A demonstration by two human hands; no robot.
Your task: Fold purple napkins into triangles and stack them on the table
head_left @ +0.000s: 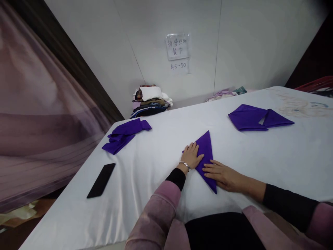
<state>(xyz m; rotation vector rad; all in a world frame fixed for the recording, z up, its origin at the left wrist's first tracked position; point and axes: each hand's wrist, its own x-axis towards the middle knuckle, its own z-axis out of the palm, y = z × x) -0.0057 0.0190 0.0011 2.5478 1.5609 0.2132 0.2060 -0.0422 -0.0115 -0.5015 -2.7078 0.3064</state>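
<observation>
A purple cloth napkin (206, 147), folded into a triangle, lies flat on the white tablecloth (166, 139) in front of me. My left hand (191, 156) rests on its left part, palm down with the fingers stretched out. On the lower right part lie the straight fingers of my right hand (223, 175), also flat. Neither hand grips the cloth. Part of the napkin's left side is hidden under my left hand.
A crumpled purple napkin (125, 133) is at the far left, above a flat black phone-like slab (101, 180). Another folded purple napkin (249, 118) lies at the far right. Behind the table stand stacked clothes (151, 99); a paper sign (178, 47) hangs on the wall.
</observation>
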